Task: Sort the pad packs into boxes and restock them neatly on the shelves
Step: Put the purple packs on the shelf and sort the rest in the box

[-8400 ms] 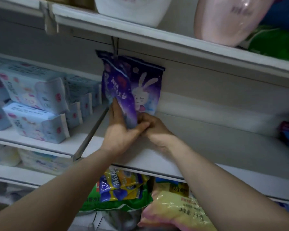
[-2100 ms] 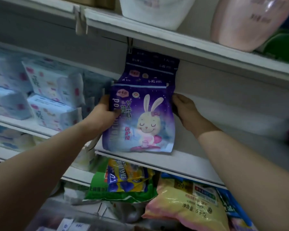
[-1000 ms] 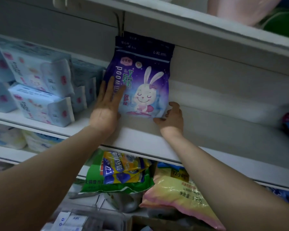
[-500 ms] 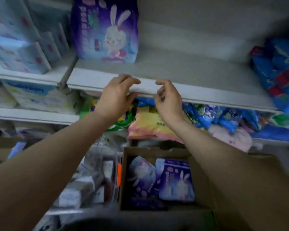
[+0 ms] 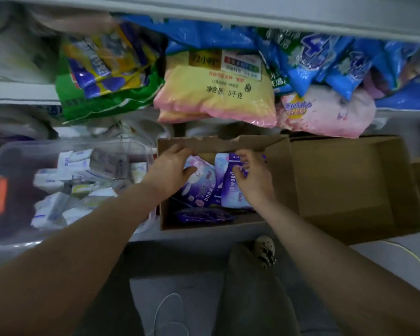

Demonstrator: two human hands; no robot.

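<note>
While packs remain: several purple pad packs (image 5: pixel 205 190) lie in the cardboard box (image 5: pixel 280 170), none lifted out yet.
Left hand (image 5: pixel 171 172): inside the box's left wall, fingers loosely spread, touching a bunny pack.
Right hand (image 5: pixel 251 177): toward the box's right wall, fingers curling round a pack's top; grip looks started.

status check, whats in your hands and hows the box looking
Both hands down in the cardboard box. Left hand resting on a purple bunny pack, right hand gripping the upright pack beside it. One more pack lying below. Nothing blocking.
</note>
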